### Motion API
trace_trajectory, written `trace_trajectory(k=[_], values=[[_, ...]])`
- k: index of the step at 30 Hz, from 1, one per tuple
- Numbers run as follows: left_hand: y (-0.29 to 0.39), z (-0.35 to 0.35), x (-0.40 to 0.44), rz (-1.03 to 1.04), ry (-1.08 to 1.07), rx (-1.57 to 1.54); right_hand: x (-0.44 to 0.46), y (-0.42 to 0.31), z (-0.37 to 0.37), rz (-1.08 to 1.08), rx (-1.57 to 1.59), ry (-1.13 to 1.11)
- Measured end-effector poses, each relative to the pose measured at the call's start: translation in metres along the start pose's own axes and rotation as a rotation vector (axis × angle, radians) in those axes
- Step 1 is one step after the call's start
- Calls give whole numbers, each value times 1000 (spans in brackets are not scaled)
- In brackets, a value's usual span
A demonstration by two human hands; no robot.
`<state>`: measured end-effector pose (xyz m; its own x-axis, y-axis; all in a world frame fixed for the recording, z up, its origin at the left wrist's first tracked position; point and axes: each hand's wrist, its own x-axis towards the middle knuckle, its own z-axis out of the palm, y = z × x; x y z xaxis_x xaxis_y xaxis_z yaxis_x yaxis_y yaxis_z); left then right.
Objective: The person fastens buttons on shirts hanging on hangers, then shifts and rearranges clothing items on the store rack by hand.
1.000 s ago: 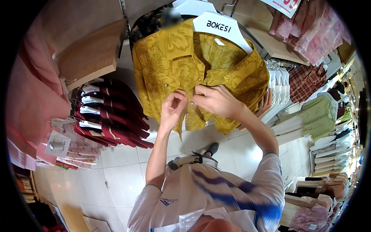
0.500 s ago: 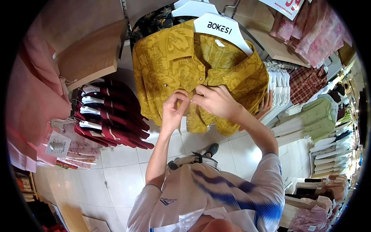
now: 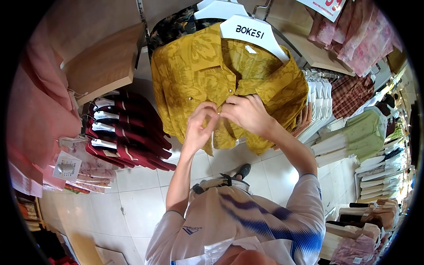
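A mustard-yellow patterned shirt (image 3: 187,64) hangs on a white hanger (image 3: 269,42) lettered BOKESI. Its collar is spread, and metal buttons show on the pocket and upper front. Below the chest, my left hand (image 3: 201,126) is closed in a pinch at the front edge. My right hand (image 3: 247,115) pinches the same front from the other side, its fingertips almost meeting the left ones. A small shiny spot, perhaps a button, shows between them; the fingers cover most of it. Under the hands the two front panels hang apart.
Dark red garments (image 3: 132,132) hang on a rack to the left, below a wooden shelf (image 3: 104,62). A dark floral garment (image 3: 170,28) hangs behind the shirt. On the right are striped tops (image 3: 317,106) and a light green garment (image 3: 364,137). Pale tiles (image 3: 141,212) cover the floor.
Both hands stay pinched at the shirt front with only slight finger movement. The lower front panel has shifted a little under my left hand, and the hanger has swung slightly left.
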<state>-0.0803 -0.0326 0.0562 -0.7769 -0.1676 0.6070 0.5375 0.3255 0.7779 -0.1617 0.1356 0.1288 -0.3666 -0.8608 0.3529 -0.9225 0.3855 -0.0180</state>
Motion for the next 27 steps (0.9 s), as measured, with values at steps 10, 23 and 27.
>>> trace_trajectory(k=[10,23,27], values=[[11,6,0,149,56,215,-5,-7,6,-58,-143,251],[7,20,-9,334,300,424,-1,-2,7,-107,12,252],[-1,21,-6,406,353,440,-1,-2,8,-101,55,279]])
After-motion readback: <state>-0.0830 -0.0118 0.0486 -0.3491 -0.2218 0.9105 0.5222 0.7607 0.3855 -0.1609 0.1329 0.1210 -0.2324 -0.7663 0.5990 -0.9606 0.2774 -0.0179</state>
